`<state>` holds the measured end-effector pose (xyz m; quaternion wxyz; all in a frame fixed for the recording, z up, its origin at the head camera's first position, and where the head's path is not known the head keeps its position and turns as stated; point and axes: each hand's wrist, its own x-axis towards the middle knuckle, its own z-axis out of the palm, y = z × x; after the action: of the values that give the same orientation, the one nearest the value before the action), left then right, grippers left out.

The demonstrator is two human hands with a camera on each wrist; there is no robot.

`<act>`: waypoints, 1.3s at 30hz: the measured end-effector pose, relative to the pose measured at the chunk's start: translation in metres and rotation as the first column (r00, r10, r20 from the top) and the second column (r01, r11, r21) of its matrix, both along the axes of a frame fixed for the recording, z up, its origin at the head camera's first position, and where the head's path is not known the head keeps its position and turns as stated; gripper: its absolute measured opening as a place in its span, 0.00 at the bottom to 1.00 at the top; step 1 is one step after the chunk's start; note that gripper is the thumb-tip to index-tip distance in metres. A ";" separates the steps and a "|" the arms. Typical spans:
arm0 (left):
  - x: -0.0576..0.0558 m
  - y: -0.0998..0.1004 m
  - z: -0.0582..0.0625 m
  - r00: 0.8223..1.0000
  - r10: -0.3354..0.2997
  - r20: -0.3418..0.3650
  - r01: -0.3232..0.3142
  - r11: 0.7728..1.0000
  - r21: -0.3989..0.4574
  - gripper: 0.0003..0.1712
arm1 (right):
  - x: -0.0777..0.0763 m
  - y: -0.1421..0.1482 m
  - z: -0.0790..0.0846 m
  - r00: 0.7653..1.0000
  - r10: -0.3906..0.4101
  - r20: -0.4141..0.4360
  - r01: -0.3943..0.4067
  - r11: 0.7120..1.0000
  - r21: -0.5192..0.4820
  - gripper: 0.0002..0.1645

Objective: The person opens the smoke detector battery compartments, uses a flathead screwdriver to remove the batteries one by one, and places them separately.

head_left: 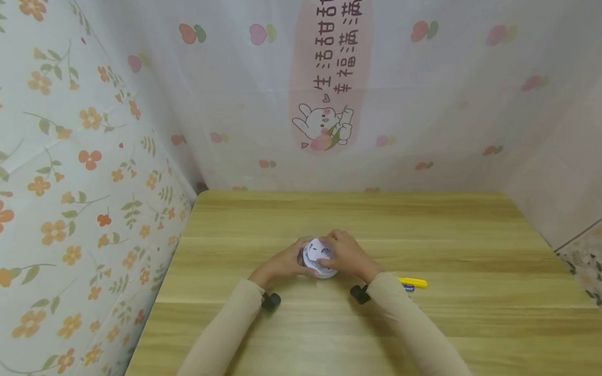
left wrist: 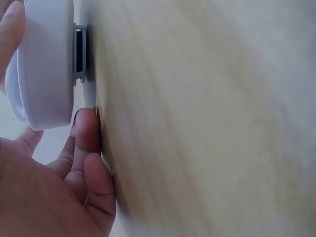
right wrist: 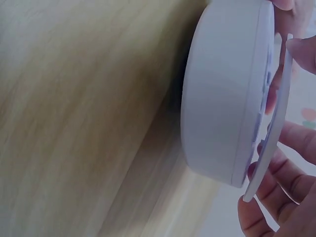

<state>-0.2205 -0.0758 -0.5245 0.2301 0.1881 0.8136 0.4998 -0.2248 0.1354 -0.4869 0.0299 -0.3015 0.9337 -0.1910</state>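
Note:
A thick white round device [head_left: 322, 273] is held over the wooden table between both hands. My left hand [head_left: 289, 261] grips it from the left, thumb and fingers round its side. In the left wrist view, a small bracket with a dark slot [left wrist: 79, 54] sticks out from the device's table-facing side. My right hand [head_left: 350, 256] reaches over from the right and pinches a thin white round cover [right wrist: 276, 128] by its edge. In the right wrist view this cover stands tilted off the device's face, with a gap between them and fingertips reaching behind it.
On the wooden table [head_left: 460, 240], right of the right forearm, lie a yellow stick-shaped object [head_left: 414, 282] and a small blue object [head_left: 407, 288] that the sleeve partly overlaps. A patterned curtain [head_left: 234, 95] hangs behind the table, with a flowered one [head_left: 68, 200] at the left.

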 end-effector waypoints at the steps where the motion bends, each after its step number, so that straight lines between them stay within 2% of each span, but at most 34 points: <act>1: 0.000 0.000 0.000 1.000 0.004 0.002 -0.004 1.000 0.001 0.58 | 0.000 -0.001 0.000 1.000 -0.001 -0.001 0.001 1.000 0.003 0.34; 14: 0.002 0.000 -0.003 0.999 0.037 0.001 -0.037 0.999 -0.015 0.56 | 0.005 -0.012 0.000 0.998 -0.057 -0.033 0.059 0.995 0.082 0.35; 25: 0.004 0.000 -0.002 1.000 0.029 -0.006 -0.029 1.000 0.006 0.55 | 0.009 -0.017 0.000 0.995 -0.082 -0.059 0.087 0.992 0.087 0.34; 29: 0.005 0.001 -0.002 0.999 0.040 -0.003 -0.040 0.999 -0.006 0.56 | 0.009 -0.013 -0.003 0.997 -0.062 -0.050 0.066 0.996 0.063 0.38; 36: 0.005 0.003 -0.002 0.999 0.048 -0.003 -0.048 0.999 -0.021 0.58 | 0.004 0.011 -0.011 0.989 -0.131 0.075 0.137 0.988 -0.073 0.42; 39: 0.004 0.003 -0.001 0.998 0.059 -0.003 -0.060 0.998 -0.017 0.58 | 0.005 0.024 -0.012 0.981 -0.112 0.161 0.129 0.987 -0.100 0.49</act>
<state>-0.2163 -0.0727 -0.5256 0.2157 0.1625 0.8234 0.4991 -0.2197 0.1592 -0.4985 0.0741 -0.2298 0.9332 -0.2663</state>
